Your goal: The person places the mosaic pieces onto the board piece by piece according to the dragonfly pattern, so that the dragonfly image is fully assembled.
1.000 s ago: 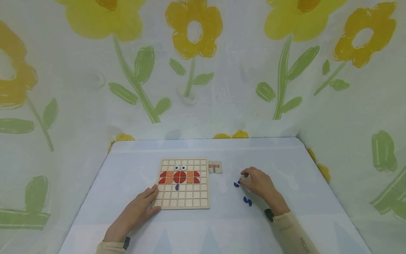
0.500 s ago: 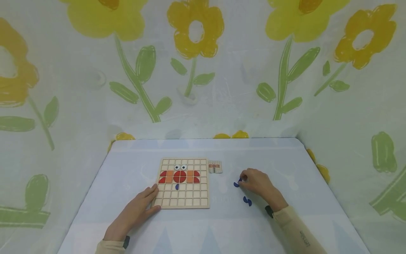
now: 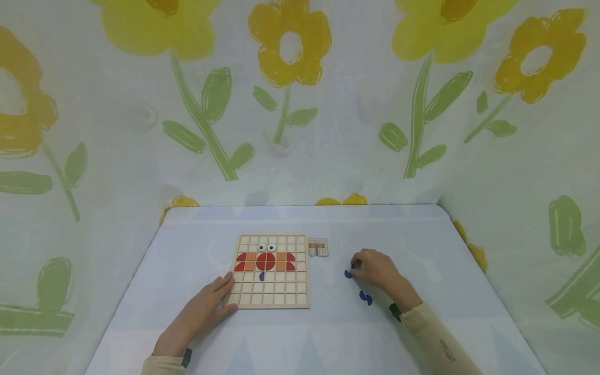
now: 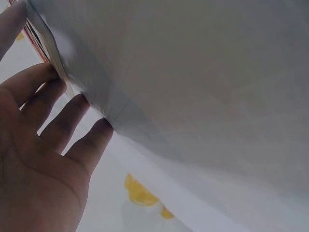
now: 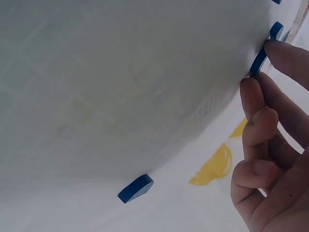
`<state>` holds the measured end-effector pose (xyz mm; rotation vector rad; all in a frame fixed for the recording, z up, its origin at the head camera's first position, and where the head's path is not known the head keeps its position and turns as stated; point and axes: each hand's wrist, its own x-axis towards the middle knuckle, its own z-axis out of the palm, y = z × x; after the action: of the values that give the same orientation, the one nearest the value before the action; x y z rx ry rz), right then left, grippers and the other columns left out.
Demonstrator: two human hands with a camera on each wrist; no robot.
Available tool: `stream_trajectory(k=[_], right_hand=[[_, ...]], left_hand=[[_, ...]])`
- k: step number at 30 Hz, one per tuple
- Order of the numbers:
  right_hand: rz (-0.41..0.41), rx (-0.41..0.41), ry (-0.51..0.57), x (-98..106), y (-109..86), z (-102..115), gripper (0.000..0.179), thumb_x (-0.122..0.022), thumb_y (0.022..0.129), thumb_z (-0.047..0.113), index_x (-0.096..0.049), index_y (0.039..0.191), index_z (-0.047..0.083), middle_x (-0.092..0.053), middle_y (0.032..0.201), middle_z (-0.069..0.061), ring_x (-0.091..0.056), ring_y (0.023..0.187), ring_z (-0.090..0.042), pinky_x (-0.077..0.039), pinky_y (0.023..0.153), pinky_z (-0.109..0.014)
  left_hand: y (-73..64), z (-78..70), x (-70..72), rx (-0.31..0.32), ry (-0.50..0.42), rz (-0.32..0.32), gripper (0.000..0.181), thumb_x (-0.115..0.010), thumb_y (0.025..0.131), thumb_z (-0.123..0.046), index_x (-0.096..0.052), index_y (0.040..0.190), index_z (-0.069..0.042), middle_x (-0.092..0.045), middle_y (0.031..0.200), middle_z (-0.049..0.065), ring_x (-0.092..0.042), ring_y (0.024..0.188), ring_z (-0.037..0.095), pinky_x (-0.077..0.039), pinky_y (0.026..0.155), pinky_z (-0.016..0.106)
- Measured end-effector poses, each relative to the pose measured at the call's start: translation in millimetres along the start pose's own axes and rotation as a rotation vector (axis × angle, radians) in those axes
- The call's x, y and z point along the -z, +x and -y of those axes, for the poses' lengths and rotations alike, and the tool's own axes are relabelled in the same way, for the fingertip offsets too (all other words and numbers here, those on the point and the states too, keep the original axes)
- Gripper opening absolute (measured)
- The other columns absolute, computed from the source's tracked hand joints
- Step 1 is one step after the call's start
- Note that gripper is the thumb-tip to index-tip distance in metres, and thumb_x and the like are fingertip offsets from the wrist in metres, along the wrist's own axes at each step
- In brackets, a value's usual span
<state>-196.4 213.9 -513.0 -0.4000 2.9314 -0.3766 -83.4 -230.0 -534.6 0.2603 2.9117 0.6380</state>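
My left hand (image 3: 202, 311) rests along the left edge of a wooden grid board (image 3: 284, 299), its fingers fairly straight and the fingertips right at the rim. On the board lie red and orange pieces (image 3: 265, 261), two round eye pieces (image 3: 266, 247) and one blue quarter-round piece (image 3: 262, 276) below them. To the right of the board, my right hand (image 3: 378, 272) pinches a small blue curved-edge piece (image 5: 259, 62) between thumb and fingers, close over the table. A second blue piece (image 3: 348, 273) lies right beside those fingertips.
Two more blue pieces (image 3: 365, 297) lie nearer me on the white table (image 3: 403, 224), below my right hand. A small picture card (image 3: 318, 247) with a grid pattern lies against the board's upper right edge. A flowered cloth (image 3: 347, 130) hangs behind and around the table.
My right thumb and fingers have closed together on a blue piece, and that hand has shifted slightly left. The blue piece beside it has moved a little too. My left hand stays put.
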Motion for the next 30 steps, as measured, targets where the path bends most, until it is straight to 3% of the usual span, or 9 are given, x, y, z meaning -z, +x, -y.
stream_trajectory(k=[5, 13, 18, 30], right_hand=[[-0.032, 0.016, 0.006, -0.4, -0.3, -1.2, 0.026, -0.083, 0.084, 0.031, -0.078, 0.103, 0.013, -0.067, 0.089, 0.004, -0.059, 0.08, -0.013, -0.059, 0.077, -0.034], [-0.119, 0.12, 0.023, -1.3, 3.3, 2.9, 0.024, -0.083, 0.085, 0.03, -0.078, 0.103, 0.015, -0.068, 0.089, 0.006, -0.056, 0.074, -0.008, -0.054, 0.067, -0.027], [-0.139, 0.16, 0.038, 0.2, 5.6, 19.6, 0.023, -0.083, 0.085, 0.03, -0.078, 0.102, 0.016, -0.067, 0.088, 0.008, -0.055, 0.074, -0.008, -0.052, 0.065, -0.026], [-0.114, 0.242, 0.081, -4.8, 18.8, 65.8, 0.024, -0.083, 0.086, 0.031, -0.077, 0.107, 0.019, -0.069, 0.091, 0.01, -0.06, 0.082, -0.008, -0.055, 0.075, -0.028]], left_hand=[[-0.4, 0.2, 0.7, -0.008, 0.005, -0.003, 0.082, -0.075, 0.09, -0.045, -0.043, 0.153, -0.005, -0.038, 0.161, 0.009, -0.034, 0.147, 0.038, -0.036, 0.116, 0.056], [-0.4, 0.6, 1.7, 0.002, 0.005, 0.008, 0.083, -0.075, 0.09, -0.046, -0.042, 0.154, -0.006, -0.037, 0.162, 0.009, -0.033, 0.147, 0.038, -0.035, 0.117, 0.056], [0.4, 0.1, 2.5, 0.009, 0.006, 0.011, 0.084, -0.075, 0.089, -0.047, -0.041, 0.155, -0.007, -0.036, 0.162, 0.008, -0.033, 0.148, 0.037, -0.035, 0.117, 0.056], [-0.7, -3.1, 5.1, 0.006, 0.0, 0.018, 0.082, -0.074, 0.09, -0.046, -0.042, 0.154, -0.007, -0.036, 0.162, 0.008, -0.032, 0.148, 0.037, -0.035, 0.117, 0.055]])
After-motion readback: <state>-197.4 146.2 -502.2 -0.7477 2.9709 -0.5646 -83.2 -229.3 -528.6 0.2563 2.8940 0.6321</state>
